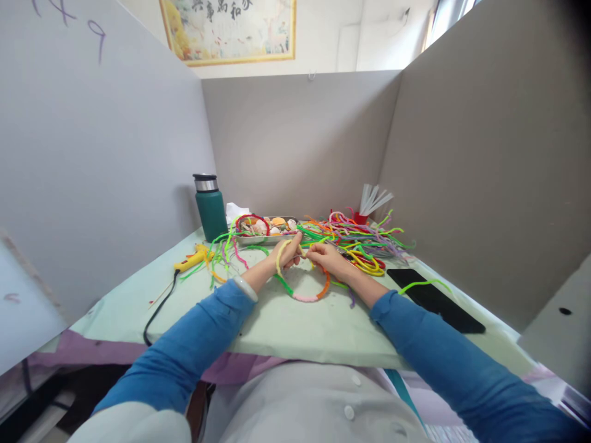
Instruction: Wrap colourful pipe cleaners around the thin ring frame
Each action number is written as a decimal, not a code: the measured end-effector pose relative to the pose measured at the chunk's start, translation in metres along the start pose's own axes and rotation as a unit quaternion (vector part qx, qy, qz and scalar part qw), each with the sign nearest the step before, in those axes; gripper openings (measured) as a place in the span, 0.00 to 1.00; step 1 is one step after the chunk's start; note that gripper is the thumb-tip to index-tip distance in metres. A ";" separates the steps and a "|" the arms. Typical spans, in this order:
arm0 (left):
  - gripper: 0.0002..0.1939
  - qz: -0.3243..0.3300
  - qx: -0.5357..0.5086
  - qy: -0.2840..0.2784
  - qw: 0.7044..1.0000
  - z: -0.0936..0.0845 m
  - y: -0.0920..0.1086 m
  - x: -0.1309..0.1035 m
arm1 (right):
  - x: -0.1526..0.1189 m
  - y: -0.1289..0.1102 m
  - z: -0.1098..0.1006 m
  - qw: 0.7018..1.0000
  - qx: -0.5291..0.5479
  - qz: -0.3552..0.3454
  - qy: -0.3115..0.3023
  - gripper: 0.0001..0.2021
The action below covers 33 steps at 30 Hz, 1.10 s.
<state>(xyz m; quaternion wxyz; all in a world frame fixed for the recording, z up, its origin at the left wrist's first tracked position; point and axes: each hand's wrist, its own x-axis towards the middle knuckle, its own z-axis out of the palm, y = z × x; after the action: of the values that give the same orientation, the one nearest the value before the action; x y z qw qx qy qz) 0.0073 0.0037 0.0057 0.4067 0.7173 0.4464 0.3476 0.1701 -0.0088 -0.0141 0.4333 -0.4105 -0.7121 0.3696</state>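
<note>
A ring of pipe cleaners [305, 298], with green, pink, orange and pale yellow stretches, hangs between my hands above the table. My left hand [289, 253] is closed round its pale yellow part, thumb pointing up. Close beside it, my right hand [324, 256] pinches the yellow end with thumb and forefinger. The fingertips of both hands nearly meet at the top of the ring. Behind them lies a metal tray [258, 240] holding shells and other small pieces, with a red ring [266, 225] resting on it.
Loose coloured pipe cleaners [364, 237] are heaped at the back right, near a red cup [361, 218] of clear sticks. A black phone-like slab [438, 301] lies at right. A yellow glue gun [191, 259] with a cord and a green bottle [211, 212] stand left. Grey partitions [300, 141] enclose the table.
</note>
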 end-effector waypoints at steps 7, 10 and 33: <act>0.40 -0.015 0.040 0.022 0.999 0.000 0.002 0.001 | -0.001 -0.001 0.000 1.000 0.004 -0.003 -0.002 0.08; 0.40 -0.042 0.009 0.025 0.999 -0.001 0.001 0.003 | 0.000 0.002 0.000 1.000 0.021 -0.001 -0.009 0.09; 0.18 0.083 0.028 0.045 0.995 -0.004 0.008 -0.001 | 0.003 0.004 -0.005 0.997 0.060 0.020 0.035 0.09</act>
<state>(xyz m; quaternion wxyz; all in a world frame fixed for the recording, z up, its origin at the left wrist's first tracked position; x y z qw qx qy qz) 0.0061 0.0015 0.0144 0.3357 0.7467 0.4125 0.3995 0.1748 -0.0035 -0.0146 0.4740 -0.4108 -0.6648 0.4058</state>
